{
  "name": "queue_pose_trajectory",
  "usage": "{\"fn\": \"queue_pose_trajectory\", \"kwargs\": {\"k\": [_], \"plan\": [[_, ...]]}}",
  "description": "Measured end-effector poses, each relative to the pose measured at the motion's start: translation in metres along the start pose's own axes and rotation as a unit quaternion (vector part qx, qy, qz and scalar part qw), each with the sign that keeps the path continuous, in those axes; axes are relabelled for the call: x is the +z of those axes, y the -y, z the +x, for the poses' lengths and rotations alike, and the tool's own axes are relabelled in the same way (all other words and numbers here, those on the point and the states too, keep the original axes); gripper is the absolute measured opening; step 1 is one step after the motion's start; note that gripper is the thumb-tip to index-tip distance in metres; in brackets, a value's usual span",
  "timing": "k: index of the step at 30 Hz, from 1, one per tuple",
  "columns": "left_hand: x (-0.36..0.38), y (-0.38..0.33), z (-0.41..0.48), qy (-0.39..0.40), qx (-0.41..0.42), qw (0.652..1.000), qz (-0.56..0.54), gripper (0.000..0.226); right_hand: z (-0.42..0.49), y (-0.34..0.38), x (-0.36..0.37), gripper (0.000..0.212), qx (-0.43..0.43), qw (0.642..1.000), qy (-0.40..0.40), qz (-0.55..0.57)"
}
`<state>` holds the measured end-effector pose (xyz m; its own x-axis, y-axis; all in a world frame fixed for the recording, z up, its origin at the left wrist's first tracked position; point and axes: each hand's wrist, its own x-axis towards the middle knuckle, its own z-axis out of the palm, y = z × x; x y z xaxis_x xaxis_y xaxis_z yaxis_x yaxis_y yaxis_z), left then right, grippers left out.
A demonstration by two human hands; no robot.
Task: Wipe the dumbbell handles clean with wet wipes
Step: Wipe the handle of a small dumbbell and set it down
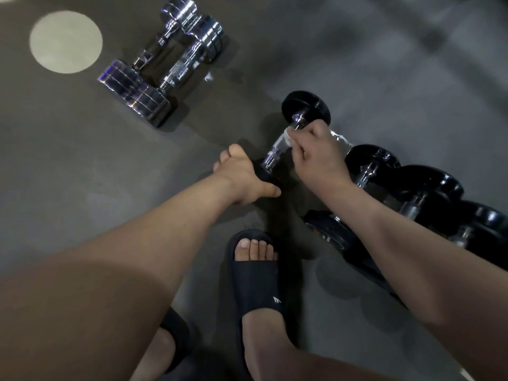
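- Black rubber heads, chrome bar: one black dumbbell (305,104) is on the grey floor (82,166) mid-frame, tilted, its far head up and away from the person and its near head low by the left hand.
- Left hand (242,178): fingers and thumb curled round the near head, gripping it from above. Most of that head is hidden under the palm.
- Right hand (319,158): fingers curled, pinching a small white wet wipe (288,136) against the upper part of the handle (275,152), close to the far head. Only a scrap of the wipe shows past the fingertips.
- Bare chrome of the handle is visible between the two hands.
- Row of black dumbbells (423,188) is on the floor just to the right, side by side, running toward the right edge. The right forearm crosses over the nearest ones.
- Two chrome dumbbells (162,75) lie parallel and touching at upper left, well apart from the one being handled.
- Pale round patch (66,41) on the floor beside the chrome pair, at far left.
- A foot in a black slide sandal (258,281) is planted just below the held dumbbell. A second sandal (177,334) shows partly at the bottom, under the left arm.
- Something glossy behind the right hand is too blurred to identify.
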<state>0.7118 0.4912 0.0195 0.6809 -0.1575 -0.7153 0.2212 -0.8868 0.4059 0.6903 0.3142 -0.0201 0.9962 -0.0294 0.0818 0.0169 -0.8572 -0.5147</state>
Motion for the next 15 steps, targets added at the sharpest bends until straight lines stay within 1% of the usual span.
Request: {"fn": "queue_pose_trajectory", "kwargs": {"k": [2,5,7,10,13,14,15], "plan": [[0.001,0.000,0.001,0.003,-0.003,1.000,-0.013,0.114,0.009,-0.002,-0.004,0.027,0.022,0.999,0.006,-0.047],[0.006,-0.002,-0.001,-0.001,-0.006,1.000,-0.028,0.111,0.021,0.003,-0.005,0.030,0.029,0.980,0.029,-0.193],[0.010,-0.002,-0.001,-0.009,-0.003,0.999,-0.048,0.110,0.022,0.005,-0.004,0.033,0.034,0.974,0.051,-0.217],[0.014,0.001,0.001,0.001,-0.013,0.996,-0.086,0.109,0.016,0.001,-0.003,0.035,0.034,0.987,0.052,-0.146],[0.014,0.002,0.003,0.016,-0.031,0.994,-0.099,0.113,0.017,-0.006,-0.005,0.030,0.048,0.996,0.017,-0.071],[0.015,0.002,0.003,0.016,-0.033,0.995,-0.093,0.115,0.015,-0.004,-0.005,0.027,0.042,0.998,0.013,-0.048],[0.016,0.001,0.003,0.016,-0.034,0.995,-0.087,0.115,0.011,0.000,-0.003,0.025,0.019,0.999,0.015,-0.027]]}}
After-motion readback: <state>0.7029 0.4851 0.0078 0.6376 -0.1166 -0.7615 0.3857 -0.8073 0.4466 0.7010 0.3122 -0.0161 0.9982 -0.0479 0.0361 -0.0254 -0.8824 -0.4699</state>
